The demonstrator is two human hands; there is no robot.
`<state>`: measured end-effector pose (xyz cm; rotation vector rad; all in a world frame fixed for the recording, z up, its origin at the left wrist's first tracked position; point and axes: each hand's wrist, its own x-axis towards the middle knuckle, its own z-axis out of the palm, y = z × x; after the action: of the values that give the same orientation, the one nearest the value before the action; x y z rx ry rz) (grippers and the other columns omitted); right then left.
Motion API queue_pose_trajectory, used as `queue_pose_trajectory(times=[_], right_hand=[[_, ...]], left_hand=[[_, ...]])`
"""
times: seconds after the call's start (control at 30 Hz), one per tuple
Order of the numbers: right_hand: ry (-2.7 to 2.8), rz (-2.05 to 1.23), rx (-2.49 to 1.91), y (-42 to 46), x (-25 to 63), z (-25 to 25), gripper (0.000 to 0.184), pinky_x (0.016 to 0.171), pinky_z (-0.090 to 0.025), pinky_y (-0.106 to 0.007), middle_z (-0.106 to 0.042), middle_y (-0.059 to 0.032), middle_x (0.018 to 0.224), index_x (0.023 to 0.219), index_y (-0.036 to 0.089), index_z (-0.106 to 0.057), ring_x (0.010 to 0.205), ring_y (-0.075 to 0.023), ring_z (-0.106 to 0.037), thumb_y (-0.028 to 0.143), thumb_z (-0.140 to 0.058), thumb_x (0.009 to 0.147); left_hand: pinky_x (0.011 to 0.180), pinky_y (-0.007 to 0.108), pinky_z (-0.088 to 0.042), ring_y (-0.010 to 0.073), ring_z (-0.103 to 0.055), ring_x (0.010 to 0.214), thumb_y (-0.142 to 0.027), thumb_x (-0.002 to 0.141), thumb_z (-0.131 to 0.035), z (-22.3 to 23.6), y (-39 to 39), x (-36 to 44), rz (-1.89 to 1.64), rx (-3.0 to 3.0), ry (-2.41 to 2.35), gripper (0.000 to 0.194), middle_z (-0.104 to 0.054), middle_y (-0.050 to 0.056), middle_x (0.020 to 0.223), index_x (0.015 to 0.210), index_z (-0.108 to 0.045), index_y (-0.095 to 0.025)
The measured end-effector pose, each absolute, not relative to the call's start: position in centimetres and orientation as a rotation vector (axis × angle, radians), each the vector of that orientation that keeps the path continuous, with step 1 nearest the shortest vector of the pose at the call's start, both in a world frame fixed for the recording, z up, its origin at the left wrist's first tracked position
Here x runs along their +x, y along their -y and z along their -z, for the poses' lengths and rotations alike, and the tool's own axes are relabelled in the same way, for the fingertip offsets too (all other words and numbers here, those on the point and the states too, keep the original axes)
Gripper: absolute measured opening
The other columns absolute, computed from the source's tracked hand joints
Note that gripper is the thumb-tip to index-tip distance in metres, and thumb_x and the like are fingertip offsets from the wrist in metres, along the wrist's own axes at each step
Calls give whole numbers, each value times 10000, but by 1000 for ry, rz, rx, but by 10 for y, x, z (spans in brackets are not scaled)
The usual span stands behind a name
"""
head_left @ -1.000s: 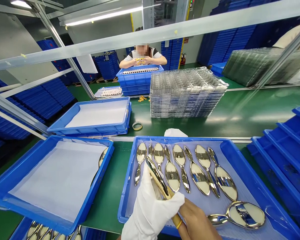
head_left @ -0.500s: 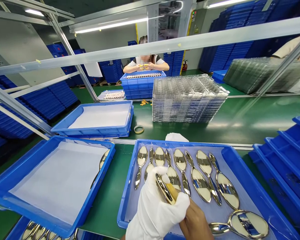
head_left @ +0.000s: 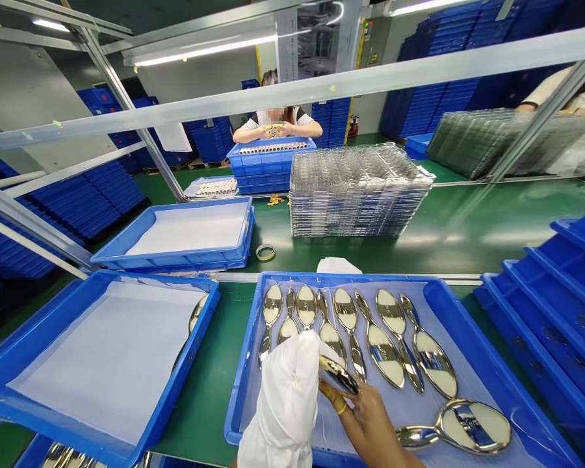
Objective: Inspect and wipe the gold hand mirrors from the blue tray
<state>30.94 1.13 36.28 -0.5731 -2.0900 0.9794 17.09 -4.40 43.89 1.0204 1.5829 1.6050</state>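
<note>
My left hand (head_left: pixel 290 396), in a white glove, is closed at the near end of a glossy gold hand-mirror-shaped piece (head_left: pixel 338 375), its fingertips partly hidden. The bare right hand (head_left: pixel 363 416), wearing a ring, grips the same piece from the right, thumb underneath. The piece is tilted and seen nearly edge-on above a blue tray (head_left: pixel 468 312). Similar gold pieces (head_left: pixel 385 354) with oval heads and handles lie in a row on the tray's liner, heads alternating. One more gold piece (head_left: pixel 475 426) rests crosswise at the lower right.
At left stands a paper-lined blue tray (head_left: pixel 214 312) with a gold piece at its right edge. Behind are another blue tray (head_left: pixel 175 263), a tape roll (head_left: pixel 265 252) and stacked clear plastic trays (head_left: pixel 355 195). Blue trays (head_left: pixel 541 325) are stacked at right. A co-worker (head_left: pixel 273 123) sits opposite.
The held gold piece has turned and shifted slightly right. My gloved hand has rotated so its back faces me, and the right hand now shows more fully. The view has shifted slightly.
</note>
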Motion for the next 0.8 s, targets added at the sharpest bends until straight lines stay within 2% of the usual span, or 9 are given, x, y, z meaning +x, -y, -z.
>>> queue_pose_trajectory(times=[0.1, 0.23, 0.3, 0.37, 0.43, 0.5, 0.57, 0.67, 0.8], right_hand=[[2034, -1238, -592, -10, 308, -367, 280, 865, -617, -344, -787, -79, 1101, 1197, 283, -725, 1016, -261, -745, 357, -538, 1002], [1961, -1463, -529, -12, 307, -378, 370, 976, -565, -408, -761, -100, 1173, 1175, 267, -745, 1083, -277, -711, 499, -523, 991], [1943, -1492, -525, -15, 308, -381, 387, 972, -562, -400, -760, -97, 1172, 1165, 267, -750, 1066, -269, -713, 525, -528, 982], [1965, -1473, -533, -19, 309, -382, 390, 952, -568, -385, -776, -88, 1118, 1139, 268, -761, 1027, -262, -722, 541, -539, 972], [2015, -1410, -538, -22, 310, -380, 418, 929, -576, -376, -791, -83, 1051, 1105, 265, -773, 989, -258, -730, 566, -514, 974], [2053, -1343, -548, -25, 310, -376, 458, 880, -592, -368, -796, -85, 1005, 1095, 259, -775, 938, -255, -739, 588, -477, 981], [2061, -1295, -569, -27, 310, -371, 482, 825, -603, -361, -794, -93, 993, 1111, 253, -766, 905, -254, -745, 601, -457, 984], [2063, -1267, -572, -30, 309, -364, 458, 822, -600, -356, -791, -98, 991, 1136, 246, -750, 929, -253, -747, 570, -459, 996], [2104, -1214, -553, -34, 311, -361, 379, 779, -602, -333, -784, -85, 892, 1123, 236, -743, 897, -238, -748, 462, -456, 1022]], left_hand=[[740, 191, -555, 133, -703, 739, -481, 985, -496, -432, 45, 175, -1672, 1027, -1552, 406, -776, 9, 805, 796, -771, -250], [783, 177, -536, 120, -712, 788, -517, 968, -523, -427, 49, 183, -1731, 1032, -1618, 382, -795, -4, 856, 836, -806, -298], [809, 184, -532, 127, -713, 815, -571, 942, -537, -426, 52, 187, -1770, 999, -1660, 397, -798, -2, 871, 825, -810, -308], [719, 177, -533, 112, -685, 695, -601, 921, -552, -426, 54, 190, -1766, 938, -1669, 403, -780, -5, 773, 826, -813, -309], [550, 182, -487, 85, -577, 496, -611, 907, -566, -425, 55, 191, -1730, 841, -1631, 410, -695, -20, 588, 842, -815, -291], [454, 196, -415, 68, -463, 389, -626, 889, -580, -423, 53, 190, -1700, 769, -1591, 436, -593, -38, 475, 860, -815, -260], [484, 202, -424, 74, -476, 408, -636, 877, -589, -421, 50, 190, -1699, 742, -1565, 466, -563, -35, 454, 860, -816, -230], [547, 202, -442, 80, -489, 440, -616, 893, -580, -418, 45, 189, -1690, 717, -1553, 476, -523, -40, 424, 865, -813, -202], [523, 197, -407, 77, -490, 451, -593, 905, -578, -414, 42, 189, -1684, 679, -1525, 453, -542, -36, 445, 865, -807, -204]])
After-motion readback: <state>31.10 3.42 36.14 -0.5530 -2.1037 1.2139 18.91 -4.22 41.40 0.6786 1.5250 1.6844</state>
